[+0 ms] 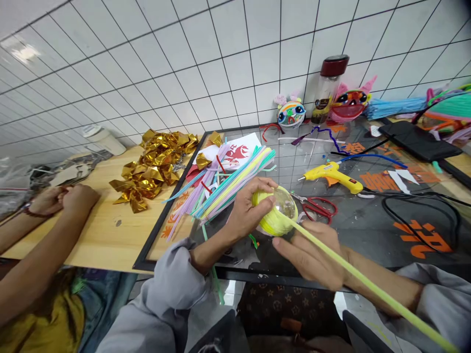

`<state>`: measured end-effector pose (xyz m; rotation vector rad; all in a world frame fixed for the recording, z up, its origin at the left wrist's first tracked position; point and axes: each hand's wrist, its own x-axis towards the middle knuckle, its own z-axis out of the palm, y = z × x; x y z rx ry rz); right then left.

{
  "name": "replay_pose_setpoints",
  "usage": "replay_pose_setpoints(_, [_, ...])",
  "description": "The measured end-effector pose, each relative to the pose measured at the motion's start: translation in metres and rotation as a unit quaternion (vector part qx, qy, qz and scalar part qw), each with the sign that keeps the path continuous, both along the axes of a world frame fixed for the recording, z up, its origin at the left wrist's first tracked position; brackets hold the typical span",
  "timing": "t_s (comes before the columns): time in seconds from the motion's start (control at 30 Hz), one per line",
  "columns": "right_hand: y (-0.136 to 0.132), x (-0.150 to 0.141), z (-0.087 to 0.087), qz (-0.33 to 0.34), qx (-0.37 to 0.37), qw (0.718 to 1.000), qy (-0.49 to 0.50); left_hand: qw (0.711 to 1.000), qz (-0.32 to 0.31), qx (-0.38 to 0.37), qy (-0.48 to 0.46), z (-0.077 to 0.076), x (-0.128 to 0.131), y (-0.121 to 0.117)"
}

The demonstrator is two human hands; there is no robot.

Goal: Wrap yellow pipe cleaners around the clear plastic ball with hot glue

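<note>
My left hand (247, 208) is closed around a clear plastic ball (286, 202), thumb on its front and fingers over the top. Fuzzy yellow pipe cleaner (274, 223) is wound around much of the ball. A long loose yellow length (353, 267) runs from it across my right hand and wrist to the lower right corner. My right hand (312, 252) lies just below and right of the ball, its fingers stretched out close to the underside. Whether they touch the ball is unclear. Red-handled scissors (321, 208) lie behind the right hand.
A bundle of coloured pipe cleaners (235, 184) lies left of the ball. At right are a yellow glue gun (333, 175), its black cord and a black phone (417, 141). Decorated balls (291, 113) and a bottle (326, 93) stand by the wall. Another person's hands (69, 198) rest near gold foil pieces (150, 169).
</note>
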<state>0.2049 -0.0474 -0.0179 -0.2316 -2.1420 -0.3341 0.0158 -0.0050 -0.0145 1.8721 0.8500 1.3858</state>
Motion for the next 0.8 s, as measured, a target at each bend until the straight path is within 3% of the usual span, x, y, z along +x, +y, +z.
replay_pose_setpoints(0.13, [0.006,0.001,0.007,-0.085,-0.145,0.982,0.083,1.000,0.001,0.007,0.008,0.001,0.000,-0.001])
replay_pose_setpoints(0.27, [0.006,-0.003,0.011,-0.073,-0.325,0.932,0.142,1.000,-0.005,0.015,0.011,0.002,0.000,-0.002])
replay_pose_setpoints(0.43, [0.002,-0.006,0.017,-0.071,-0.475,0.864,0.150,1.000,-0.005,0.013,0.006,0.001,0.002,-0.001])
replay_pose_setpoints(0.63, [0.004,-0.008,0.024,-0.067,-0.589,0.786,0.178,1.000,-0.004,0.023,0.003,0.000,0.002,-0.001])
replay_pose_setpoints(0.8, [0.006,-0.011,0.031,-0.048,-0.640,0.743,0.189,1.000,0.000,0.021,0.000,0.000,0.003,-0.002])
